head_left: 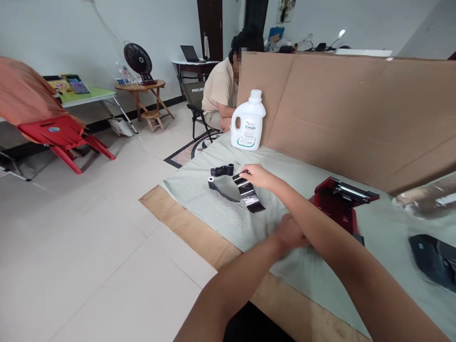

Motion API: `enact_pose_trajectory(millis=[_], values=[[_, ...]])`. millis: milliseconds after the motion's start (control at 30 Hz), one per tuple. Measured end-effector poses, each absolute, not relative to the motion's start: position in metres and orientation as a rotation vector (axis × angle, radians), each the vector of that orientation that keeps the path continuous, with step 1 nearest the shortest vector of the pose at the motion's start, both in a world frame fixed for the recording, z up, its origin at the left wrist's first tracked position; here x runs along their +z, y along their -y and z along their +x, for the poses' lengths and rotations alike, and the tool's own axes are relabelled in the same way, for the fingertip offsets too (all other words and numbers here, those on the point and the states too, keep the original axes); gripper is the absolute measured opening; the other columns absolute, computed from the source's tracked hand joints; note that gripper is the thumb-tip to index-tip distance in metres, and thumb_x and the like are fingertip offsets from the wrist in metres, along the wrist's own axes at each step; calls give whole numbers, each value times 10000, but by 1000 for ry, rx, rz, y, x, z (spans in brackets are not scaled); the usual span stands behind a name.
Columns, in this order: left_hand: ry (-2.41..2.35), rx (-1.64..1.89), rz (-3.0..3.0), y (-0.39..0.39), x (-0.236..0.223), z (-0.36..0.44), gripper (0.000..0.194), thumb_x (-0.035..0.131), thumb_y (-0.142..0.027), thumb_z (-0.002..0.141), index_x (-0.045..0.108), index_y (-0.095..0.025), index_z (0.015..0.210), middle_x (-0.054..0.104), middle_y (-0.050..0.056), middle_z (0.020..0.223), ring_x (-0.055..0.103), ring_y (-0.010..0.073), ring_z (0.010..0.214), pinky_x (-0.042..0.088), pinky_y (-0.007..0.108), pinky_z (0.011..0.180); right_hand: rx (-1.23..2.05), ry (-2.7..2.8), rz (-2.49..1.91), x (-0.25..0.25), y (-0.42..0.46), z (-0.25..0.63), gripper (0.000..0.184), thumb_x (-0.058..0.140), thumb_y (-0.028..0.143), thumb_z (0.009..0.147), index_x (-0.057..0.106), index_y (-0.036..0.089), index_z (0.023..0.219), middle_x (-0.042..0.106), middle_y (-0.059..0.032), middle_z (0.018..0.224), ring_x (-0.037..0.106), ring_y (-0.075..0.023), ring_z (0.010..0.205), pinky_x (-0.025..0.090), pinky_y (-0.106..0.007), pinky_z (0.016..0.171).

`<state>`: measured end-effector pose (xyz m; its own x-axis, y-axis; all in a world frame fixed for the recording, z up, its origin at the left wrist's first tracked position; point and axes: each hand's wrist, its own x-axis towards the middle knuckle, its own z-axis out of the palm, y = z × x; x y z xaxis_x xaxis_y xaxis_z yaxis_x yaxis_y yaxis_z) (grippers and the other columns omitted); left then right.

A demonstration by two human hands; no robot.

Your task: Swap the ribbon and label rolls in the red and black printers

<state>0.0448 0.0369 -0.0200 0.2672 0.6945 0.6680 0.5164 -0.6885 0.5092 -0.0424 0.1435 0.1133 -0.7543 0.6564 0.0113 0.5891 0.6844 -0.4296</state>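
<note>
My right hand (pixel 258 176) reaches far left across the cloth, with thumb and fingers pinched on the top end of a glossy black film strip (pixel 249 195). The strip hangs in a curve to the cloth. Left of it lie two partly unrolled black rolls, the far roll (pixel 223 169) and the near roll (pixel 223 191), the near one with a pale core. My left hand (pixel 290 232) is crossed under my right forearm, blurred, beside a red device (pixel 337 209) with a raised lid and a silver bar. The forearm hides its fingers.
A white detergent bottle (pixel 248 121) stands by a tall cardboard panel (pixel 331 109) at the back of the green cloth (pixel 199 209). A clear plastic-wrapped thing (pixel 427 197) and a dark object (pixel 432 259) lie at right. A person (pixel 219 92) sits behind the panel; a red stool (pixel 59 135) stands left.
</note>
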Motion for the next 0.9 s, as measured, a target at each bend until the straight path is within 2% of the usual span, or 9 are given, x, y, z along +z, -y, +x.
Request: enact_pose_trajectory(millis=[100, 167, 300, 433, 533, 633, 733, 833, 900], values=[[-1117, 1427, 2344, -34, -13, 39, 198, 567, -267, 908, 744, -189, 948, 758, 84, 1017, 713, 254, 953, 631, 402, 832, 1073, 2215, -949, 125, -138, 1, 234, 590, 355, 948, 697, 183, 1065, 727, -71, 1049, 645, -180, 854, 511, -317, 803], [-1076, 1504, 2294, -30, -5, 36, 240, 500, -227, 948, 731, -183, 993, 747, 90, 1058, 704, 228, 997, 615, 385, 885, 1300, 1927, -911, 132, -128, 34, 302, 611, 463, 930, 694, 199, 1049, 721, -59, 980, 643, -176, 791, 533, -313, 739], [-1080, 1664, 2145, -23, 4, 33, 282, 461, -220, 982, 681, -180, 1154, 709, 107, 1145, 680, 212, 1073, 583, 372, 951, 1453, 1552, -955, 144, -100, 106, 383, 626, 600, 880, 662, 221, 917, 700, -52, 836, 647, -195, 751, 546, -323, 702], [-1196, 1739, 1984, -19, 1, 33, 425, 549, -334, 952, 555, -167, 1343, 639, 149, 1228, 656, 195, 891, 595, 369, 834, 1359, 1602, -1244, 147, -71, 171, 405, 569, 608, 909, 653, 215, 857, 677, -35, 761, 605, -178, 646, 497, -296, 608], [-1162, 1779, 2063, -15, -1, 32, 652, 628, -423, 896, 444, -168, 1468, 575, 177, 1307, 642, 210, 936, 588, 375, 853, 1166, 1739, -1415, 139, -59, 203, 326, 531, 478, 947, 677, 187, 960, 671, -23, 761, 588, -165, 602, 479, -292, 600], [-1072, 1730, 2299, -11, 0, 31, 525, 591, -367, 931, 532, -232, 1435, 583, 137, 1312, 636, 228, 1051, 566, 368, 904, 804, 1993, -1591, 126, -55, 223, 288, 484, 298, 962, 680, 162, 1123, 731, -81, 961, 673, -204, 774, 517, -318, 753], [-1025, 1727, 2434, -9, 4, 32, 329, 532, -229, 969, 687, -266, 1256, 655, 84, 1183, 630, 173, 936, 549, 333, 865, 417, 2227, -1672, 113, -56, 235, 336, 439, 227, 984, 684, 127, 1191, 707, -161, 1205, 666, -258, 1063, 479, -339, 941], [-1034, 1645, 2536, -9, 7, 32, 270, 538, -186, 966, 759, -270, 1098, 699, 58, 1027, 607, 158, 869, 527, 315, 821, 208, 2380, -1727, 103, -59, 238, 396, 372, 237, 1023, 680, 109, 1237, 697, -180, 1251, 627, -285, 1148, 440, -362, 996], [-1057, 1567, 2587, -9, 8, 32, 272, 545, -190, 962, 771, -280, 1082, 708, 53, 997, 607, 163, 873, 518, 315, 811, 129, 2426, -1790, 99, -63, 236, 413, 358, 253, 1031, 682, 119, 1251, 707, -171, 1244, 597, -310, 1175, 421, -391, 1002]])
